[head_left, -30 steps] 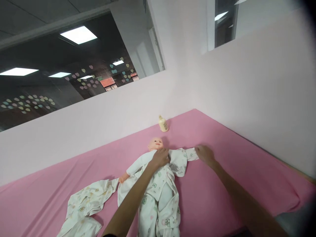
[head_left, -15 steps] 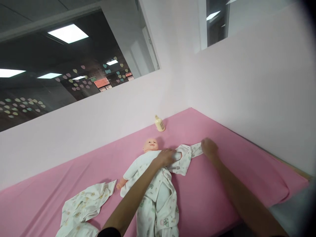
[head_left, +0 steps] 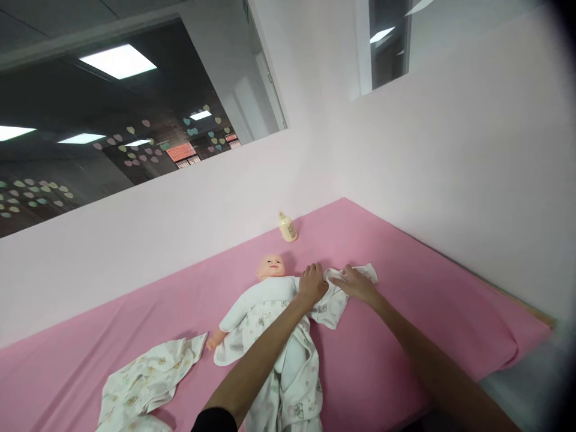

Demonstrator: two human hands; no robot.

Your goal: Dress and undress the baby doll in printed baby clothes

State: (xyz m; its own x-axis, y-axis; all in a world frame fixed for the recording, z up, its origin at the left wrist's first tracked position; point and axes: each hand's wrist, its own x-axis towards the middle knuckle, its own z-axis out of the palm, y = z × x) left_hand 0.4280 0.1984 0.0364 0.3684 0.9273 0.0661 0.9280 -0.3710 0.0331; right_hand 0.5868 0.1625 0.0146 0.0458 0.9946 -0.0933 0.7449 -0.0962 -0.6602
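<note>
A baby doll lies on its back on the pink sheet, its white cloth body partly covered by a patterned white baby garment. My left hand is closed around the doll's arm on the right side, hiding that arm's end. Just right of it, my right hand pinches the edge of the garment's upper part. Its sleeve lies flat beyond my right hand. The doll's other arm, with its bare hand, stretches out to the left.
A second patterned baby garment lies crumpled at the left. Behind the doll's head a pale yellow bottle stands near the wall. The pink sheet covers a padded surface bounded by white walls at the back and right.
My right hand has let go of the sleeve's end and moved left to the garment's edge near my left hand. My left hand has shifted slightly up along the doll's arm.
</note>
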